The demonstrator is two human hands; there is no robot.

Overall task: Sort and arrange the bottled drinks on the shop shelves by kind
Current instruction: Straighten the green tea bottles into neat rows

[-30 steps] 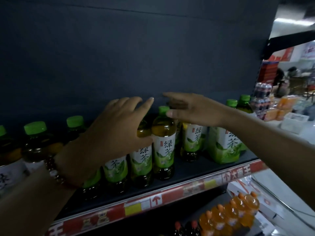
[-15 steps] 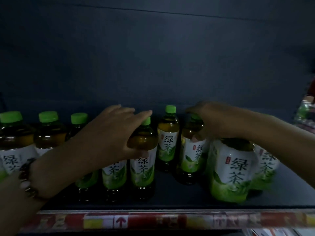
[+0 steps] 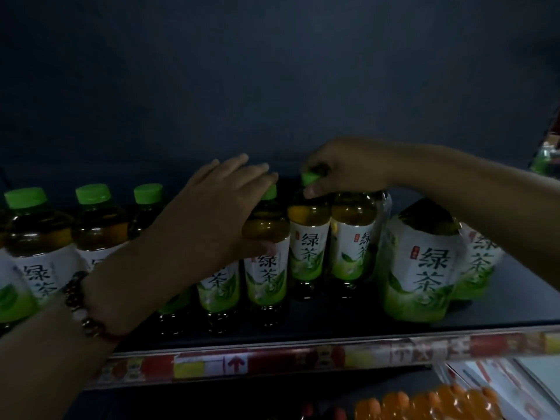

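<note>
Bottles of green tea stand in a row on the shelf (image 3: 500,313). Left hand (image 3: 212,219) lies with straight fingers against one bottle (image 3: 266,262); right hand (image 3: 345,169) pinches a cap (image 3: 309,178). Full, they look heavy and smooth, so the neck under the cap seems the safest grip

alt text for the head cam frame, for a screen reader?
The right hand grips the green cap of a green tea bottle on a dark shop shelf, while the left hand rests on the neighbouring bottle. More green-capped tea bottles line the shelf; orange drinks sit below.
</note>
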